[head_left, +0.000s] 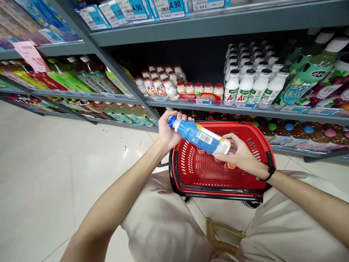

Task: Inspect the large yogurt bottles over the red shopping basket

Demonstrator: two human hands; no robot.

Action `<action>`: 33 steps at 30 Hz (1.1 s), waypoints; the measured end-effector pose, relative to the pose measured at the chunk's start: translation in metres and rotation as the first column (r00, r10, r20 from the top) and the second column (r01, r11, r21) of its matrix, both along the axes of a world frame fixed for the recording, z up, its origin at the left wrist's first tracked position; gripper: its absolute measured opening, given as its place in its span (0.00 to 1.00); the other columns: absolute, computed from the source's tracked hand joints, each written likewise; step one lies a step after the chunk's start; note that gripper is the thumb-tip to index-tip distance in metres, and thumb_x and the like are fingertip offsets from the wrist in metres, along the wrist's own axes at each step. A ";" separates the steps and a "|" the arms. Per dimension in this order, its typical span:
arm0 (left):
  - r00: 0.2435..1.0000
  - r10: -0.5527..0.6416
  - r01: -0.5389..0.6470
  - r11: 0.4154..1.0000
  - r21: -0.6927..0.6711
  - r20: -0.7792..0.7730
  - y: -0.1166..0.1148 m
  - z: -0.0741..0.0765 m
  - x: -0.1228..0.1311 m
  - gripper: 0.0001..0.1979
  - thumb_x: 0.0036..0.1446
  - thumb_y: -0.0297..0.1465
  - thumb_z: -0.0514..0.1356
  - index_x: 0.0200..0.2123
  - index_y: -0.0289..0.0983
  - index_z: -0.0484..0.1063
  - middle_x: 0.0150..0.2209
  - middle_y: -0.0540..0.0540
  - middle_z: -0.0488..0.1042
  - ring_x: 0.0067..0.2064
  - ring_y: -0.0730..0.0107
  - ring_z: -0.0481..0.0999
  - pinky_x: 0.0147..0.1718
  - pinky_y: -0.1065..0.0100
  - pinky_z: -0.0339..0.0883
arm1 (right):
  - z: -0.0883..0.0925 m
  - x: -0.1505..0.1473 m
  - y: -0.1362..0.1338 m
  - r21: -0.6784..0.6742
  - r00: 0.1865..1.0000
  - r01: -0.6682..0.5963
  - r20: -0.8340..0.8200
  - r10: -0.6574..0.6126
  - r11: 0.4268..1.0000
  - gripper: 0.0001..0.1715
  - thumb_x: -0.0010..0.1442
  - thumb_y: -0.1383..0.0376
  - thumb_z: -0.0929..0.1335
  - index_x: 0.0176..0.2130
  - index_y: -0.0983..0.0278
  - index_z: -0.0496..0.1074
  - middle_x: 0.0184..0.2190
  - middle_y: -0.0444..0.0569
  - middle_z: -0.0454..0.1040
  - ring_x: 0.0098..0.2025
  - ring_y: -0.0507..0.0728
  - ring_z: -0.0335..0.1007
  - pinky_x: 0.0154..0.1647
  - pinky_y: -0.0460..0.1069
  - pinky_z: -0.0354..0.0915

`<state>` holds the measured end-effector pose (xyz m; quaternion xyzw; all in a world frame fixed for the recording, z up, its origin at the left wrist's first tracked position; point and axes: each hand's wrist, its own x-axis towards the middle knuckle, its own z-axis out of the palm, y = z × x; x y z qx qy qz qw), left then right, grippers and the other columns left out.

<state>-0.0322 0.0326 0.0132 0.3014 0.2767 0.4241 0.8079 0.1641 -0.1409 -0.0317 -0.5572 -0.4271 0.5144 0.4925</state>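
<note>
- Blue-and-white bottle (200,137) lies tilted over the red basket (257,145), between both hands.
- We note the left hand (167,133) grip clamped on its cap end.
- Right hand (241,156) grip clamped on its base.

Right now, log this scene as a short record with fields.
place: shop aisle, tiled floor
left hand: wrapped around the cap end of the bottle
right hand: holding the bottle's base end
bottle: blue and white, tilted, cap end higher, above the basket
basket: red, in front of the shelf, small drinks inside
shelf: rows of white bottles with price tags below
</note>
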 end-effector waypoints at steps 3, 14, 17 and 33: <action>1.000 -0.014 0.014 1.000 -0.010 0.007 -0.002 0.003 -0.001 0.14 0.54 0.35 0.61 0.21 0.38 0.63 0.23 0.49 0.70 0.31 0.67 0.78 0.48 0.59 0.77 | 0.006 -0.001 0.000 -0.074 0.984 -0.030 -0.175 0.017 0.997 0.32 0.49 0.49 0.81 0.42 0.62 0.68 0.39 0.48 0.78 0.36 0.55 0.75 0.34 0.47 0.70; 0.880 -0.159 0.250 0.956 0.152 -0.448 -0.006 0.008 -0.007 0.18 0.53 0.45 0.66 0.34 0.34 0.77 0.37 0.41 0.83 0.42 0.54 0.83 0.41 0.59 0.79 | 0.002 0.006 -0.004 -0.253 0.784 -0.317 -0.612 0.103 0.914 0.36 0.68 0.38 0.58 0.41 0.66 0.73 0.23 0.52 0.76 0.18 0.52 0.59 0.18 0.46 0.59; 0.652 -0.151 0.397 0.903 0.165 -0.743 0.001 -0.003 -0.011 0.24 0.56 0.52 0.63 0.34 0.34 0.76 0.30 0.42 0.81 0.31 0.58 0.81 0.28 0.64 0.75 | -0.004 0.014 -0.002 -0.310 0.810 -0.308 -0.581 0.077 0.900 0.37 0.70 0.39 0.55 0.41 0.66 0.72 0.22 0.52 0.74 0.17 0.52 0.58 0.16 0.45 0.56; -0.271 0.625 0.962 0.156 -0.223 -0.732 -0.013 -0.072 0.015 0.28 0.68 0.47 0.52 0.35 0.28 0.79 0.39 0.25 0.81 0.43 0.41 0.82 0.39 0.57 0.68 | -0.014 0.044 0.014 -0.693 0.167 -0.178 0.678 0.715 0.699 0.18 0.62 0.66 0.73 0.49 0.75 0.82 0.50 0.73 0.80 0.55 0.76 0.79 0.55 0.63 0.73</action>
